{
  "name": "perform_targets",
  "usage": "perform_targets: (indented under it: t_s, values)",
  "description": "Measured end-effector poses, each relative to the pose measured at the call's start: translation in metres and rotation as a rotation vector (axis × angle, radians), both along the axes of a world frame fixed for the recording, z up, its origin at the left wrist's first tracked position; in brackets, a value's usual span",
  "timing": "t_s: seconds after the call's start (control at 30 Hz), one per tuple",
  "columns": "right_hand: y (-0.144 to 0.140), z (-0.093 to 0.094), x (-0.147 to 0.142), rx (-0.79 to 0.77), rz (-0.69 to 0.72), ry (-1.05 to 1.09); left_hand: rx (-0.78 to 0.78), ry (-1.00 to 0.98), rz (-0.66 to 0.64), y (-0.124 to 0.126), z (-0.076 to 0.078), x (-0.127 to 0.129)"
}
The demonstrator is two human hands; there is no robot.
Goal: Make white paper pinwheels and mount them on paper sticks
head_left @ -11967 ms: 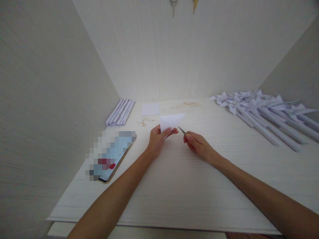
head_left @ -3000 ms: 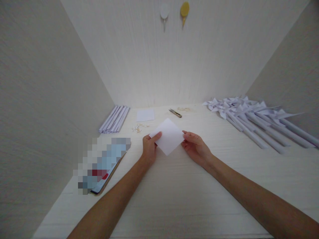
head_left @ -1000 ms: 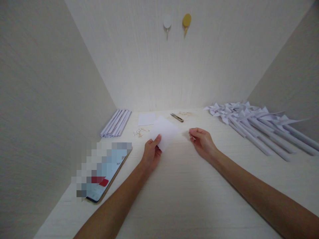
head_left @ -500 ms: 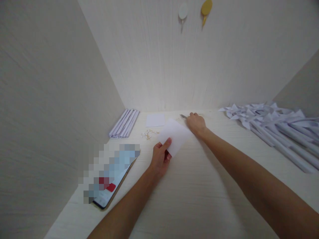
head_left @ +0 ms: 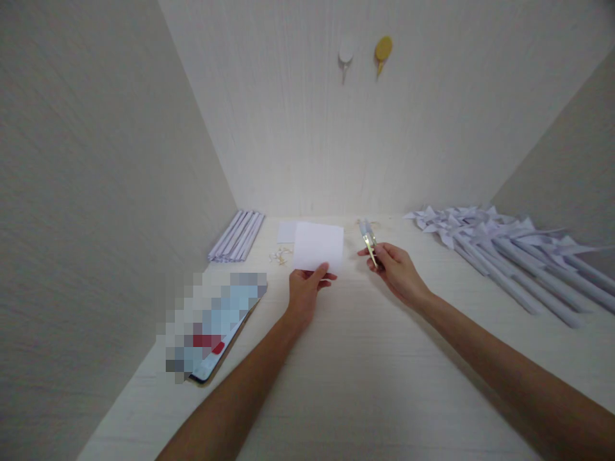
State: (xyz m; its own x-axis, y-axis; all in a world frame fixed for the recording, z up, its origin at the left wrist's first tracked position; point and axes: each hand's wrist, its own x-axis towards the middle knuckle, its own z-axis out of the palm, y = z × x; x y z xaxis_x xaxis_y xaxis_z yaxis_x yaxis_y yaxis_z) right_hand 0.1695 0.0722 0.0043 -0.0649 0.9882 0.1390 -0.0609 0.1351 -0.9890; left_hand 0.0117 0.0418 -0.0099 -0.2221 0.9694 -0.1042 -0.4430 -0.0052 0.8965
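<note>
White sheet in L hand, snips in R hand!

And here's L hand, fingers pinched tight on the sheet's 6 o'clock edge: thumb flat on the near face, other fingers tucked behind, a few tips poking out twd 3. Gap's only paper-thin. Over to R hand: fingers wrapped round the snips, thumb in close, one finger sticking out twd 9 o'clock.

Direction check, folks! Sheet stands at 12 from L hand, face to camera, edges running approx 12–6 and 9–3; looks abt square, so no clear long axis. Snips sit at 3 o'clock from it, well apart, long axis approx 11–5, blade end up at 11, the two arms spread in a narrow V, bit blurred.

Round the surface: a 2nd sheet lies flat at 10 from the held one, partly hidden by it. Small scraps at 9, paper rolls bundled further out at 9. Phone at 8 from L hand, screen mostly pixelated. Paper pinwheels piled btwn 2 and 3 from R hand. Up at 12 on the wall: white hook, yellow hook just beside.
</note>
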Motion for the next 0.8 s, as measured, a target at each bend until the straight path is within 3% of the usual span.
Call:
perform_targets:
  t_s: [0.13,0.27,0.47,0.8]
  values:
    - [-0.046,-0.007,-0.011,-0.242,0.147,0.292,0.053,0.090,0.005,-0.003,-0.002,0.000]
    - [-0.060,-0.012,-0.022,-0.400,0.201,0.431,0.064,0.105,-0.001,-0.007,-0.001,0.000]
    - [-0.063,-0.013,-0.023,-0.433,0.281,0.525,0.082,0.087,0.005,-0.009,0.000,0.000]
    - [-0.069,-0.014,-0.028,-0.437,0.426,0.446,0.105,-0.015,0.000,-0.010,-0.001,0.004]
